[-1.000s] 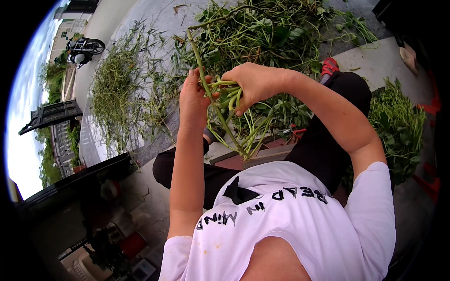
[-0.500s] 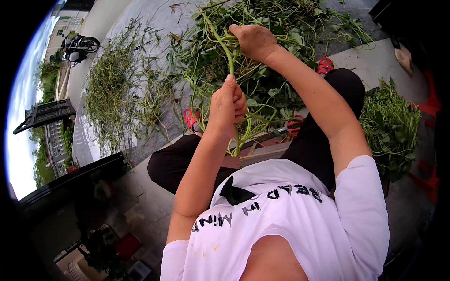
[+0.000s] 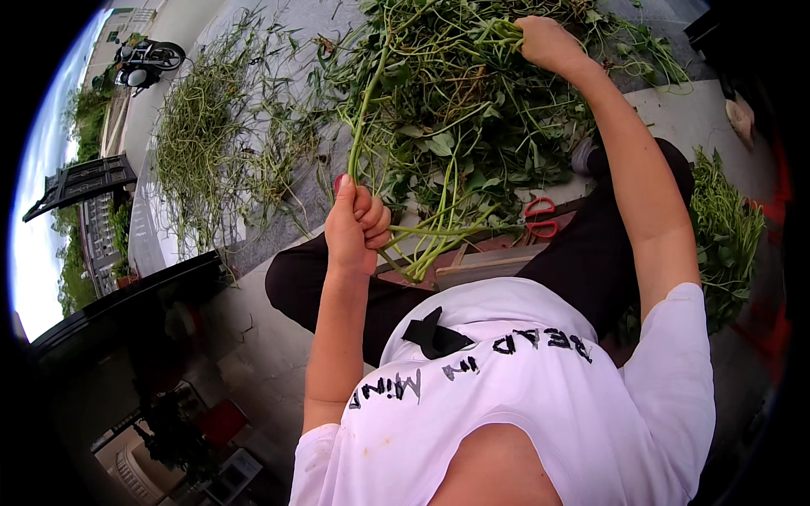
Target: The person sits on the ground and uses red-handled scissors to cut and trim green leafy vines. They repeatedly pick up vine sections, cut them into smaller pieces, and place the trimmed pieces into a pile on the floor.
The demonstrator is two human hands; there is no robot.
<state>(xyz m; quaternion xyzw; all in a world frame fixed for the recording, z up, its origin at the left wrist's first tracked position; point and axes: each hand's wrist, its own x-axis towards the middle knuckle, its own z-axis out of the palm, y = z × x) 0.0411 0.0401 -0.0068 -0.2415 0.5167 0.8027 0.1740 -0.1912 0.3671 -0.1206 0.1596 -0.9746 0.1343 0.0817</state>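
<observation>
A big heap of leafy green vines (image 3: 456, 139) lies on the ground in front of me. My left hand (image 3: 356, 226) is closed around green vine stems (image 3: 365, 110); one long stem runs up from the fist, and others bend out to the right below it. Over the far right part of the heap, my right hand (image 3: 553, 46) grips the ends of several green stems (image 3: 502, 34). Red-handled scissors (image 3: 541, 226) lie by my right leg, their blades mostly out of sight.
Thinner, grassy stems (image 3: 198, 139) are spread on the grey ground at the left. A bundle of cut greens (image 3: 726, 240) sits to my right, near red plastic furniture (image 3: 769, 329). A shoe (image 3: 740, 118) lies farther back. A motorcycle (image 3: 152, 59) stands at the far left.
My hands have moved apart: the left down and to the left with its stems, the right up and to the right across the heap. The scissors show more fully now.
</observation>
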